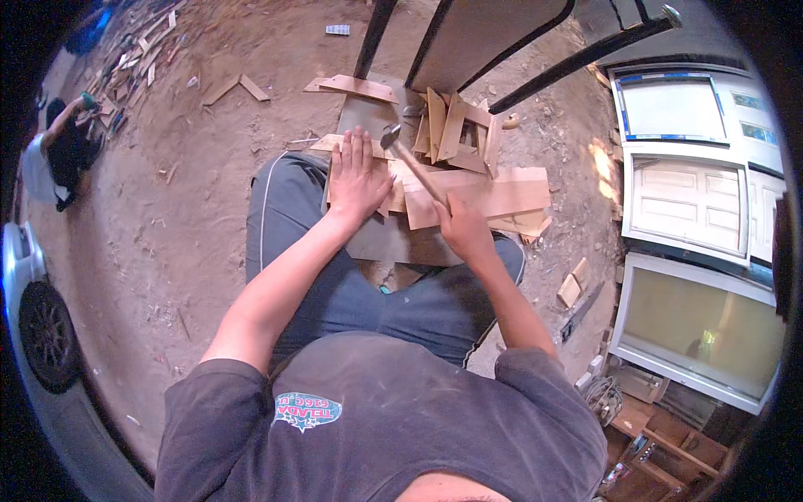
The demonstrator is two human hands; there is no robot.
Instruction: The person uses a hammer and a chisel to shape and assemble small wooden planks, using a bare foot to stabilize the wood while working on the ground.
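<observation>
My right hand (462, 227) is closed round the wooden handle of a hammer (420, 171). The hammer's metal head points up and left, just right of my left hand's fingers. Flat on pieces of wood lies my left hand (358, 177), its fingers stretched out and pointing away from me. A wide wooden board (502, 191) lies to the right, partly behind the hammer handle. Beyond it stand several joined wooden strips (456, 130) in a rough frame shape. Another strip (360, 87) rests at the far edge of a grey board (401, 244) between my legs.
Dark metal legs (376, 38) rise just beyond the wood. Scrap wood (138, 63) litters the dirt floor at far left, near another person (58, 155). A car wheel (48, 336) is at left. White framed panels (687, 201) and an old television (698, 322) stand at right.
</observation>
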